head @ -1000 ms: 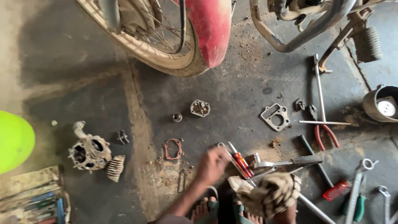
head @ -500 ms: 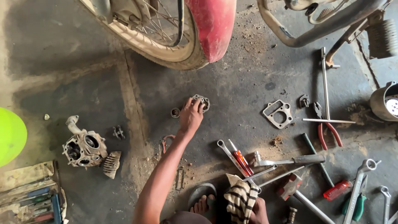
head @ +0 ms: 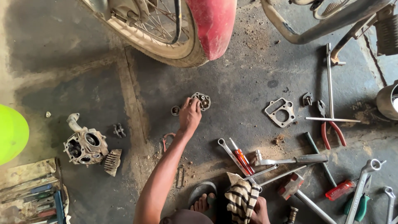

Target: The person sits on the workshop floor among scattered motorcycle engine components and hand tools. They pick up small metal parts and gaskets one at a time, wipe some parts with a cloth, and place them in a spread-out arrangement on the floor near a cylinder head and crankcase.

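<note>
Fingers of your left hand (head: 190, 115) pinch the small round metal cover (head: 202, 101) by its rim (light, rigid, likely oily); your right hand (head: 258, 209) clutches a striped rag (head: 241, 198).

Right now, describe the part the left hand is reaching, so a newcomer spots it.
Start at the red fender over the motorcycle wheel; straight below it on the concrete floor lies a small round metal cover, touched by the left hand. Unlike the plain ring beside it, it has bolt lugs.

right hand (head: 259, 209) mostly hidden under striped rag (head: 241, 198), motorcycle wheel (head: 157, 31) cut off at top edge, green round object (head: 11, 133) cropped at left
</note>
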